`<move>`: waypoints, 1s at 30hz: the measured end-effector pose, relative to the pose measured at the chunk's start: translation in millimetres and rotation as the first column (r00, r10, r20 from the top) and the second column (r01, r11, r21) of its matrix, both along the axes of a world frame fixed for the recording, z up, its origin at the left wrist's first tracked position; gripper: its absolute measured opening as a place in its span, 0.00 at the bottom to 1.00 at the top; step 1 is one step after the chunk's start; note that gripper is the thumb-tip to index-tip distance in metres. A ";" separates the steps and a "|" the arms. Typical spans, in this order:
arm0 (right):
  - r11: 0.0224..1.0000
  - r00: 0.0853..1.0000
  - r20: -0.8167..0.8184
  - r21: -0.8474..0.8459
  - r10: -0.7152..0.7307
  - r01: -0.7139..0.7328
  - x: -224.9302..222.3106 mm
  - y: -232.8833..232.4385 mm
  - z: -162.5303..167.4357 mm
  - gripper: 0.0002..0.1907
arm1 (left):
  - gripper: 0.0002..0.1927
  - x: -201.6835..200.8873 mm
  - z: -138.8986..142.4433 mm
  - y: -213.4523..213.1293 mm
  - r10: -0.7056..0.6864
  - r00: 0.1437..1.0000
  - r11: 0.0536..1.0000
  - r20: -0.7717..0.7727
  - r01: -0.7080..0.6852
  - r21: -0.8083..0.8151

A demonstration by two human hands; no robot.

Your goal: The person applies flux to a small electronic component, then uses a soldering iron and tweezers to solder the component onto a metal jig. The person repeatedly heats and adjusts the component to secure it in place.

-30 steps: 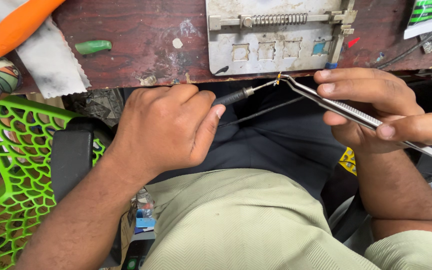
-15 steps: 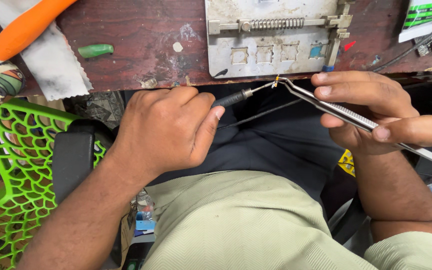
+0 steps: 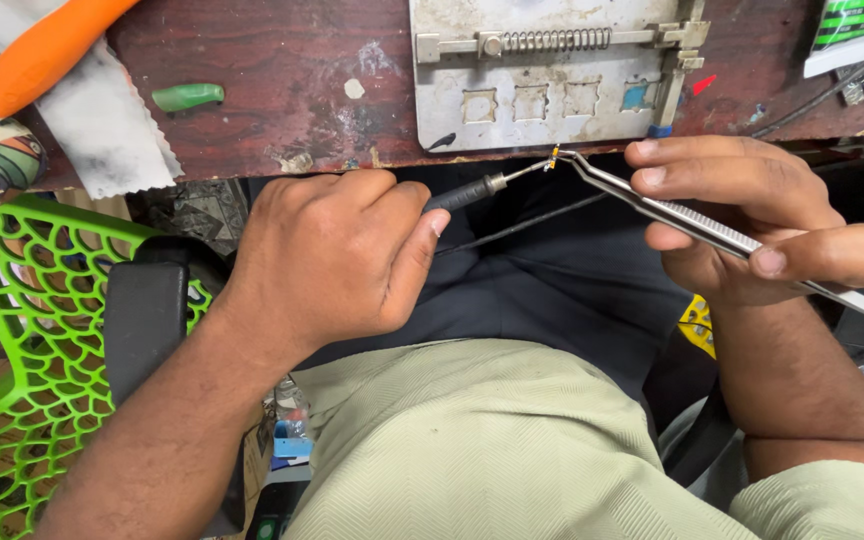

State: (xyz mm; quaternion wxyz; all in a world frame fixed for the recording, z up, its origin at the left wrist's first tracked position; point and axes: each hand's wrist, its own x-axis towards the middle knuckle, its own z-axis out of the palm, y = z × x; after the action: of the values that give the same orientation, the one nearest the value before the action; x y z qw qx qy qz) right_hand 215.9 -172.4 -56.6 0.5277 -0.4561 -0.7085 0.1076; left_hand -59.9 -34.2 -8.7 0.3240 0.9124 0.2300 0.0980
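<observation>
worn wooden workbench (image 3: 282, 110) across top of frame, metal holder plate (image 3: 552, 110) upper centre. left hand (image 3: 337, 255) fisted around soldering iron (image 3: 472, 192); right hand (image 3: 752, 225) pinching tweezers (image 3: 672, 215), tips clamped on small yellow component (image 3: 553, 158) at bench edge, centre.

Bare steel tweezers (image 3: 692, 222), finely ribbed, dull sheen. Matt black plastic grip on soldering iron (image 3: 467, 193). Scuffed grey metal jig plate (image 3: 552, 75) with coiled spring. Worn, stained reddish wood bench (image 3: 282, 90). Glossy green plastic lattice chair (image 3: 22, 350). Ribbed olive cloth shirt (image 3: 492, 450).
</observation>
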 end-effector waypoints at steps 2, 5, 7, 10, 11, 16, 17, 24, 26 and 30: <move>0.998 0.999 0.017 -0.048 -0.038 0.038 0.2 -3.2 0.1 0.27 | 0.10 -0.4 -0.1 -0.1 -0.002 1.000 1.000 -0.007 0.002 -0.010; 0.997 0.999 0.006 -0.059 -0.052 0.052 0.6 -8.4 -0.9 0.25 | 0.10 -0.9 -0.4 -0.6 0.003 1.000 1.000 0.001 -0.003 -0.010; 0.995 0.998 0.007 -0.079 -0.056 0.056 1.7 -11.6 -1.2 0.20 | 0.10 -0.5 -1.1 -0.6 0.004 1.000 1.000 0.007 -0.004 -0.011; 0.987 0.997 0.001 -0.142 -0.078 0.077 3.7 -14.9 -1.2 0.14 | 0.10 -0.7 -0.9 -0.4 0.005 1.000 1.000 0.007 -0.005 -0.006; 0.984 0.996 -0.026 -0.158 -0.091 0.085 3.4 -15.6 -1.4 0.14 | 0.10 -0.8 -0.7 -0.5 0.007 1.000 1.000 0.006 -0.007 -0.005; 0.983 0.994 -0.025 -0.154 -0.106 0.101 1.4 -14.7 -1.9 0.15 | 0.10 -1.1 0.3 -0.4 0.011 1.000 1.000 0.012 -0.011 -0.005; 0.978 0.993 0.002 -0.170 -0.120 0.119 0.7 -15.2 -0.8 0.14 | 0.10 -1.1 0.6 -0.7 0.009 1.000 1.000 0.004 -0.009 -0.007; 0.990 0.993 -0.083 -0.116 -0.088 0.079 -0.5 -9.2 -1.4 0.21 | 0.10 -0.1 0.3 -0.3 0.004 1.000 1.000 0.002 -0.004 0.011; 0.984 0.993 -0.037 -0.146 -0.111 0.104 -0.7 -10.3 0.1 0.19 | 0.10 -0.4 0.0 -0.2 0.003 1.000 1.000 -0.002 -0.003 0.014; 0.964 0.992 0.062 -0.236 -0.108 0.120 0.2 -13.4 3.8 0.15 | 0.10 -0.5 -0.8 -0.1 -0.001 1.000 1.000 -0.021 0.001 0.007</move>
State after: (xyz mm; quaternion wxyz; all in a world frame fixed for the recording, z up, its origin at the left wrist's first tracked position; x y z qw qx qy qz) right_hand 216.1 -185.7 -52.8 0.4569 -0.5586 -0.6756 0.1505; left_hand -60.4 -34.3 -9.6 0.3186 0.9146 0.2325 0.0892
